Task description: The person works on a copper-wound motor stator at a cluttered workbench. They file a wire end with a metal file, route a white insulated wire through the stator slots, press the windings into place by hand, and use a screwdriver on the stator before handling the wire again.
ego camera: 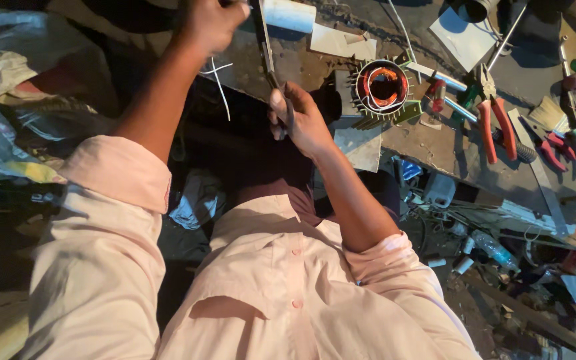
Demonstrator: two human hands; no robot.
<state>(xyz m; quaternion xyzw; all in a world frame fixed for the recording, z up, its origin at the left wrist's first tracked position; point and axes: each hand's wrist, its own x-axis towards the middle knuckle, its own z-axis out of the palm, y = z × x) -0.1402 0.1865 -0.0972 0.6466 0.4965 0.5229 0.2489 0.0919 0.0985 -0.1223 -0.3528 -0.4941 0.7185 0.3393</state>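
Landmark: the motor stator (383, 87), finned, with copper windings, on the workbench (448, 143).
Strip: a long thin metal strip (266, 50) lies well left of the stator, over the bench edge.
Long axis: it runs from your left hand (211, 23), up and away from the stator, down to your right hand (299, 117), nearer the stator.
Left grip: fingers closed on the strip's far end.
Right grip: fingers curled round its near end.
Nearer hand: your right, just left of the stator.
Other tools: red-handled pliers (491, 117) lie right of the stator.
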